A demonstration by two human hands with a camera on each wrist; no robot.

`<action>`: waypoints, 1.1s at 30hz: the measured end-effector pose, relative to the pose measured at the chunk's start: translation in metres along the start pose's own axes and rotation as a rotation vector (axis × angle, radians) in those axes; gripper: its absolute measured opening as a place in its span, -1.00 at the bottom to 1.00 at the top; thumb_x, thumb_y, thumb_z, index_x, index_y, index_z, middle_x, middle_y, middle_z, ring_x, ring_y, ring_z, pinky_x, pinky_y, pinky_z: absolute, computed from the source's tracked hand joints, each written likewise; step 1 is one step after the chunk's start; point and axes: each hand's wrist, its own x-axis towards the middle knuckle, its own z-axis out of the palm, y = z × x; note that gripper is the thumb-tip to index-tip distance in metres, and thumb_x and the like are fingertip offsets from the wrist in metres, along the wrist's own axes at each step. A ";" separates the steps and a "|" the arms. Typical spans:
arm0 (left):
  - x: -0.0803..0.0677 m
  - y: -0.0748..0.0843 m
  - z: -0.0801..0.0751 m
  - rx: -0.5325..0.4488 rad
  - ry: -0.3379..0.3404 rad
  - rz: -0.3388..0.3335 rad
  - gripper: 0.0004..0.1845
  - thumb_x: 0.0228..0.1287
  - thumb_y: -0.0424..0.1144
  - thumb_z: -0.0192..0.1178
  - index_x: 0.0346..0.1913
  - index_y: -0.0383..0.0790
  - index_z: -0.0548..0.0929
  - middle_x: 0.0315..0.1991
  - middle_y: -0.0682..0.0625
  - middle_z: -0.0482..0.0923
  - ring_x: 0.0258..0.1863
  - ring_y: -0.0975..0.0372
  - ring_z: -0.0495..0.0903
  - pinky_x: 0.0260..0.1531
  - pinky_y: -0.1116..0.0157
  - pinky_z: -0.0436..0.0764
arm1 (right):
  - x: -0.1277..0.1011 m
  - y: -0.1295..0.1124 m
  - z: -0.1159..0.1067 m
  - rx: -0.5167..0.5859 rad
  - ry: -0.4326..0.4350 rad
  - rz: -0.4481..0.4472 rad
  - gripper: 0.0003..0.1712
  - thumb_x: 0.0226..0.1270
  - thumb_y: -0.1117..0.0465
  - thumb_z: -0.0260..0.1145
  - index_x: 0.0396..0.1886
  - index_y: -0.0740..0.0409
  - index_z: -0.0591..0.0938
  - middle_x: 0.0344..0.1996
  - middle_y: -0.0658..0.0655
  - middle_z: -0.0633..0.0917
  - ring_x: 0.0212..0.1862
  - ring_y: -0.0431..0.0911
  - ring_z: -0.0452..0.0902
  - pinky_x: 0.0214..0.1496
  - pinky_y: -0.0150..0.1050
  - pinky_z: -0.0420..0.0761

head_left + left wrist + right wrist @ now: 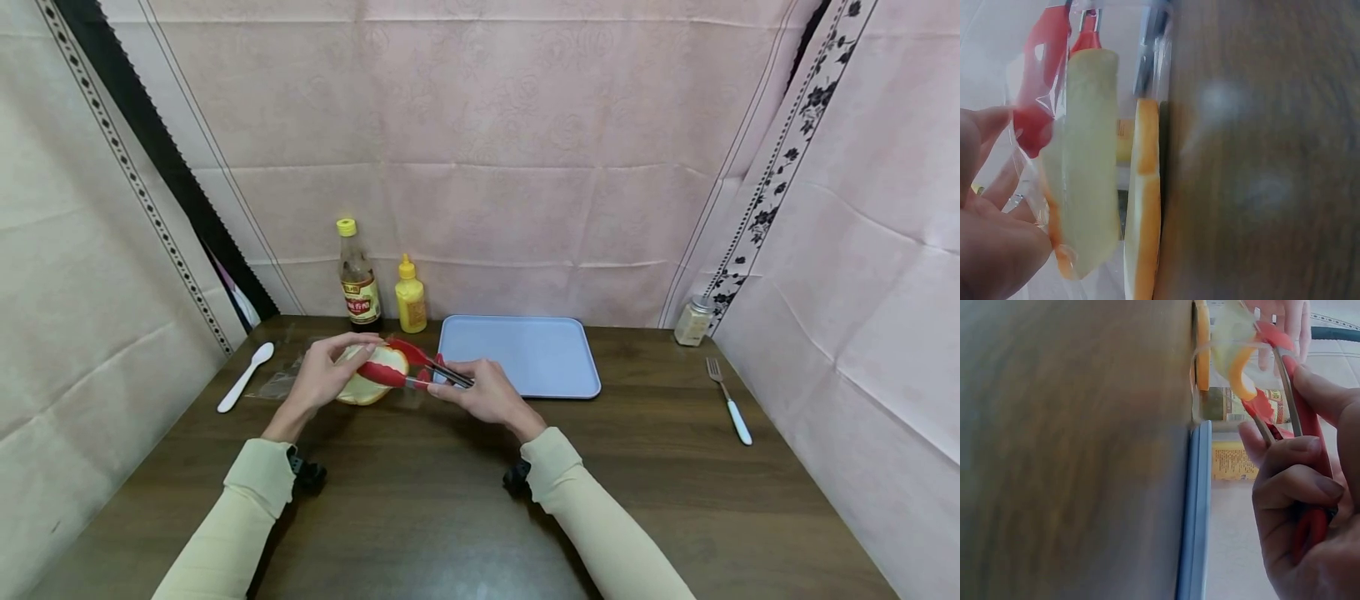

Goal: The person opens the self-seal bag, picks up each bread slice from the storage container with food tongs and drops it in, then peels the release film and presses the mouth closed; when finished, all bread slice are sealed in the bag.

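My right hand (491, 393) grips red-and-metal tongs (1304, 406), their red tips on both sides of a bread slice (1091, 156). That slice is raised, tilted, and still within a clear plastic bag (279, 383). Beneath it a second bread slice (1146, 206) lies flat near the tabletop, inside the bag as well. My left hand (322, 379) pinches the bag's film at the left of the bread, thumb on one side and fingers on the other. Glare on the film partly blurs the bag's opening.
A light blue tray (517, 357) lies just right of the bread. Behind stand a soy sauce bottle (360, 287) and a yellow squeeze bottle (411, 300). The white spoon (246, 377) is at the left; a shaker jar (693, 321) and a fork (729, 402) are at the right.
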 end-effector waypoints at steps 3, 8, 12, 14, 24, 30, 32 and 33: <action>0.000 0.001 0.000 -0.029 -0.001 0.014 -0.68 0.62 -0.04 0.29 0.23 -0.09 0.79 0.33 -0.11 0.72 0.59 -0.08 0.41 0.59 -0.42 0.19 | 0.003 0.000 0.003 0.006 0.012 -0.012 -0.28 0.43 -0.26 0.50 0.44 -0.03 0.68 -0.27 -0.13 0.85 -0.55 -0.22 0.35 -0.52 -0.34 0.42; -0.001 0.002 0.000 -0.025 -0.005 0.012 -0.68 0.63 -0.03 0.27 0.23 -0.09 0.78 0.36 -0.13 0.70 0.57 -0.08 0.44 0.57 -0.43 0.22 | 0.009 -0.004 0.011 -0.042 0.018 -0.047 -0.27 0.43 -0.23 0.52 0.46 -0.02 0.66 -0.30 -0.11 0.83 -0.56 -0.24 0.31 -0.55 -0.36 0.38; -0.001 0.001 0.001 -0.006 0.016 -0.003 -0.67 0.62 0.00 0.28 0.22 -0.05 0.80 0.36 -0.10 0.70 0.57 -0.06 0.44 0.58 -0.41 0.21 | 0.012 -0.009 0.017 -0.035 0.010 -0.041 -0.23 0.42 -0.25 0.51 0.48 0.02 0.64 -0.31 -0.08 0.82 -0.54 -0.24 0.34 -0.55 -0.36 0.38; -0.001 0.000 0.001 -0.006 0.036 -0.012 -0.66 0.61 0.01 0.29 0.23 -0.05 0.80 0.36 -0.10 0.70 0.58 -0.06 0.43 0.59 -0.40 0.20 | 0.013 -0.010 0.019 -0.021 0.002 -0.019 -0.22 0.42 -0.26 0.51 0.48 0.04 0.64 -0.32 -0.09 0.81 -0.54 -0.23 0.35 -0.54 -0.36 0.39; 0.001 -0.002 0.002 0.038 0.043 -0.065 -0.68 0.60 0.07 0.29 0.19 0.02 0.81 0.42 -0.08 0.66 0.63 -0.08 0.36 0.61 -0.40 0.16 | 0.014 -0.015 0.021 -0.017 -0.043 0.050 -0.30 0.40 -0.37 0.46 0.26 0.03 0.80 -0.53 -0.02 0.61 -0.51 -0.18 0.39 -0.50 -0.33 0.40; 0.000 -0.004 0.002 0.033 -0.002 -0.056 -0.69 0.63 0.03 0.27 0.17 -0.04 0.81 0.42 -0.10 0.65 0.61 -0.07 0.38 0.61 -0.40 0.15 | 0.014 -0.014 0.022 -0.032 -0.077 0.052 -0.21 0.42 -0.36 0.45 0.37 0.10 0.73 -0.55 -0.03 0.60 -0.54 -0.19 0.37 -0.51 -0.34 0.40; -0.001 -0.004 0.002 0.027 -0.018 -0.045 -0.69 0.63 0.02 0.26 0.17 -0.04 0.81 0.42 -0.10 0.65 0.61 -0.07 0.39 0.61 -0.39 0.16 | 0.014 -0.012 0.022 -0.023 -0.074 0.045 -0.19 0.42 -0.34 0.47 0.44 0.09 0.67 -0.52 -0.01 0.64 -0.55 -0.20 0.37 -0.52 -0.34 0.41; -0.001 -0.004 0.002 0.021 -0.021 -0.042 -0.69 0.63 0.02 0.27 0.18 -0.04 0.81 0.42 -0.10 0.65 0.60 -0.06 0.40 0.61 -0.38 0.17 | 0.013 -0.012 0.022 -0.020 -0.069 0.040 -0.18 0.42 -0.32 0.48 0.47 0.08 0.65 -0.52 0.00 0.66 -0.56 -0.20 0.36 -0.52 -0.34 0.41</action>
